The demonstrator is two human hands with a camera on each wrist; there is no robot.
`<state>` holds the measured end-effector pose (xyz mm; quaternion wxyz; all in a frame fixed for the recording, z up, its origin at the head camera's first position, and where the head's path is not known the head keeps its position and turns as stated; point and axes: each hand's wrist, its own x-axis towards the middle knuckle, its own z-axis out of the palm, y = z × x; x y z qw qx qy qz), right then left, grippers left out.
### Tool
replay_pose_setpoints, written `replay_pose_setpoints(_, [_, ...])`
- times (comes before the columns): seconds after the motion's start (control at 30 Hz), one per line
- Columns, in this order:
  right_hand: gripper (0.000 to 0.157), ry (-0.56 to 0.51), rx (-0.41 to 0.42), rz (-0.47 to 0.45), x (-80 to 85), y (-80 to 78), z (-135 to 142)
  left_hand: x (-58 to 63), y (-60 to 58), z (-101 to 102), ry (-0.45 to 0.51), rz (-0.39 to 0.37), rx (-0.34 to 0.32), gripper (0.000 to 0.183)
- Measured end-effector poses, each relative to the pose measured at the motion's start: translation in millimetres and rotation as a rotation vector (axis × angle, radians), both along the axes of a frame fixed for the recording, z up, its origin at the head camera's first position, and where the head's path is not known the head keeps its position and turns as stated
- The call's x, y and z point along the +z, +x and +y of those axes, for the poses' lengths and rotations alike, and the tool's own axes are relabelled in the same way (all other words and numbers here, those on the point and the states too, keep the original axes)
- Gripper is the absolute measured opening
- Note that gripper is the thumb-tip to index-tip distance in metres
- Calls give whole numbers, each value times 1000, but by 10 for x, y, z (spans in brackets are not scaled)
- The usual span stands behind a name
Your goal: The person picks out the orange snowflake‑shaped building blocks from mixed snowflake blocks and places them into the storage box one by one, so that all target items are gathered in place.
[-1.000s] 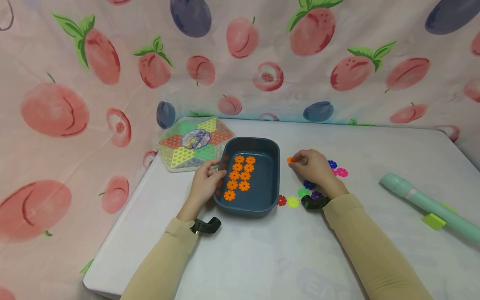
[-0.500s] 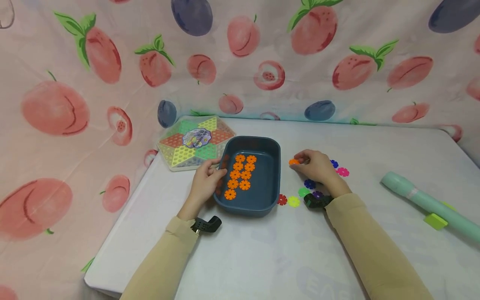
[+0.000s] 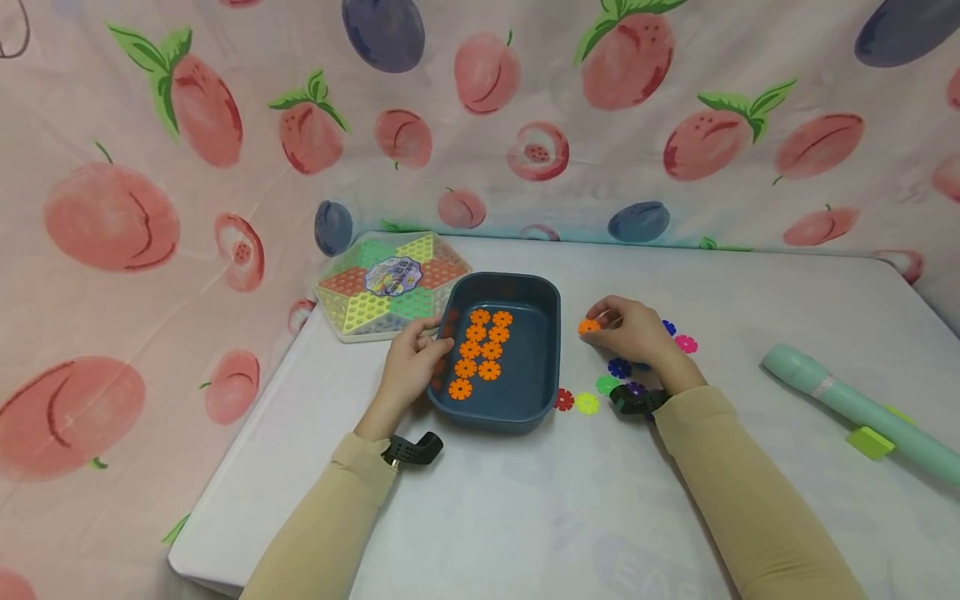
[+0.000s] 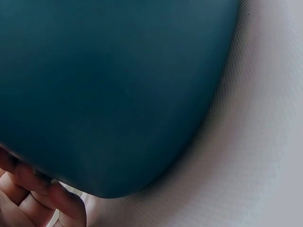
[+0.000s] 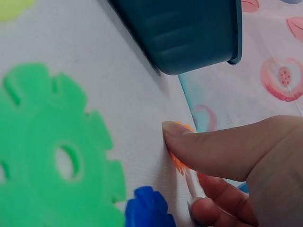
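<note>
A dark blue rectangular tub stands on the white table, with two columns of orange toy snowflake discs on its floor. My left hand grips the tub's left wall, thumb over the rim and fingers outside. The left wrist view is mostly filled by the tub's wall, with curled fingers at its lower edge. To the right of the tub, my right hand pinches one orange snowflake disc between thumb and fingers. The right wrist view shows the thumb covering much of that disc.
Loose discs lie by the right wrist: red, yellow, green, dark blue and pink. A star-patterned game board lies behind the tub at left. A mint-green tube-shaped object lies at right.
The pinched orange disc has turned to show more of its face, and my right hand has shifted slightly right. The left hand and the tub stay as they were.
</note>
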<state>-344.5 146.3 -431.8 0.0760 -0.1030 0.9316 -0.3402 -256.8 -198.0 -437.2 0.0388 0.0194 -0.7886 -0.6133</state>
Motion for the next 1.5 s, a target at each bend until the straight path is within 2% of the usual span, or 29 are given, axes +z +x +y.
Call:
replay_pose_setpoints(0.3, [27, 25, -31, -24, 44, -4, 2, 2, 7, 1, -4, -3, 1, 47])
replay_pose_setpoints(0.6, [29, -40, -31, -53, 121, 21, 12, -4, 2, 8, -5, -2, 3, 46])
replay_pose_setpoints(0.93, [27, -98, -21, -32, 334, 90, -34, 4, 7, 12, 1, 3, 4, 46])
replay_pose_setpoints(1.17, [31, -191, 62, 27, 482, 159, -157, 17, 14, 1, -1, 0, 5, 47])
replay_pose_setpoints(1.33, [29, -256, 121, 26, 570, 249, -337, 20, 13, -6, -3, 3, 11, 46])
replay_pose_setpoints(1.5, [22, -239, 247, 10, 627, 352, -583, 5, -5, -4, 0, 5, -1, 45])
